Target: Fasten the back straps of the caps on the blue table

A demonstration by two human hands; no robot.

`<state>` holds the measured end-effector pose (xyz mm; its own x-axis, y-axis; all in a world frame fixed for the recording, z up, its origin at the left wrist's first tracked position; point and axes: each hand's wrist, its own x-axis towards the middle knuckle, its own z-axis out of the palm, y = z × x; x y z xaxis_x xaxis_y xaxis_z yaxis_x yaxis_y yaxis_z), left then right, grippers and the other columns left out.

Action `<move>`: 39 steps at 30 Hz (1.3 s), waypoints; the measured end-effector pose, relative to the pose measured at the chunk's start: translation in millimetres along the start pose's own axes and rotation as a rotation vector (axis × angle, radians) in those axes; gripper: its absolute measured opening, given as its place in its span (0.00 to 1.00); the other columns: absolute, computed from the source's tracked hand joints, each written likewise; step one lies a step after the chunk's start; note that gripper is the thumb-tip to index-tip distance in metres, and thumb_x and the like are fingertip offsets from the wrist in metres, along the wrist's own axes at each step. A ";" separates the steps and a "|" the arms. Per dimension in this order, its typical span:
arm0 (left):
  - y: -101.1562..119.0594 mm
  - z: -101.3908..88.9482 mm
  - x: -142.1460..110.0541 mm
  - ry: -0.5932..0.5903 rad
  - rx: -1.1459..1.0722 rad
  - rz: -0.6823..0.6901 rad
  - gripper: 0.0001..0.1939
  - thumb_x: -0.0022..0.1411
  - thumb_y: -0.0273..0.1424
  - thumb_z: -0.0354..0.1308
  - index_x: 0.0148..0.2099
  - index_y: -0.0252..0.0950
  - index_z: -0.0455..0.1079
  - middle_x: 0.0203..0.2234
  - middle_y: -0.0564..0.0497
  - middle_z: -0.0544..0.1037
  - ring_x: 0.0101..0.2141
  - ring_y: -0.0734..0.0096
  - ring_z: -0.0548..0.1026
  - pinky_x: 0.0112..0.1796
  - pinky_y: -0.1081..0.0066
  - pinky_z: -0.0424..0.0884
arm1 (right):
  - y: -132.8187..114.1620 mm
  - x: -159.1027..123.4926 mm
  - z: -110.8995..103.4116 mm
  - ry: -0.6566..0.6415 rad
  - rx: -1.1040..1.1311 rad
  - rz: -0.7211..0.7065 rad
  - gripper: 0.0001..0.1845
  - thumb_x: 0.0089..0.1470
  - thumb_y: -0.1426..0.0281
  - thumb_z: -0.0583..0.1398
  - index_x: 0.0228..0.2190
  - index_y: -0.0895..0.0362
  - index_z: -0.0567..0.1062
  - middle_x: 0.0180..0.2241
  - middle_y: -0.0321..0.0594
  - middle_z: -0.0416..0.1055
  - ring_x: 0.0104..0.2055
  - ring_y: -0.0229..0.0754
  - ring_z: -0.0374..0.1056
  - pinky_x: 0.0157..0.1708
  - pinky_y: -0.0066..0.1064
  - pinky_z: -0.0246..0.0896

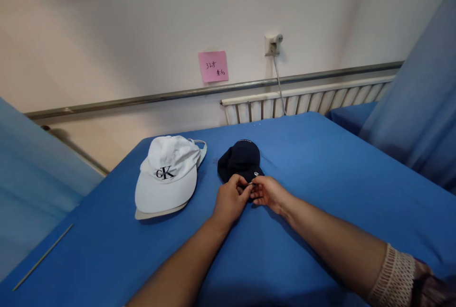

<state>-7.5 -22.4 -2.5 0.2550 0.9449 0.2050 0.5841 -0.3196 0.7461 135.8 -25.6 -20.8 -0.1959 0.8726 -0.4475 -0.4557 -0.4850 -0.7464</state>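
A black cap [239, 159] lies on the blue-covered table, with a small white mark near its right edge. Both hands meet at the cap's near edge. My left hand [231, 201] pinches that edge between thumb and fingers. From the other side, my right hand [268, 192] is closed on the same spot, its fingertips touching those of the left. A small light bit, perhaps part of the strap, shows between the fingertips; most of it is hidden. To the left of the hands sits a white cap [170, 167] with black letters, stacked over another pale brim [162, 214].
The blue cover [320, 164] spreads under everything. A thin stick [42, 257] lies at the left edge. Behind are a metal rail [156, 98], a white radiator [302, 103], a plugged-in socket [272, 45] and a pink note [213, 66]. Blue curtains [420, 88] hang at both sides.
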 end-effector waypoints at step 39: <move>-2.2 -0.6 8.0 0.137 -0.647 -0.393 0.19 0.43 0.38 0.69 0.29 0.36 0.63 0.15 0.59 0.68 0.16 0.80 0.65 0.18 0.79 0.60 | 17.6 -4.8 14.7 0.078 0.030 -0.292 0.21 0.38 0.58 0.71 0.25 0.58 0.70 0.22 0.33 0.68 0.23 0.33 0.64 0.26 0.29 0.60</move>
<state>-7.2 -14.1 -2.1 -0.0002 0.9942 -0.1071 0.0347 0.1070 0.9936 115.9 -37.5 -24.5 0.0136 0.9673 -0.2533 -0.5090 -0.2113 -0.8344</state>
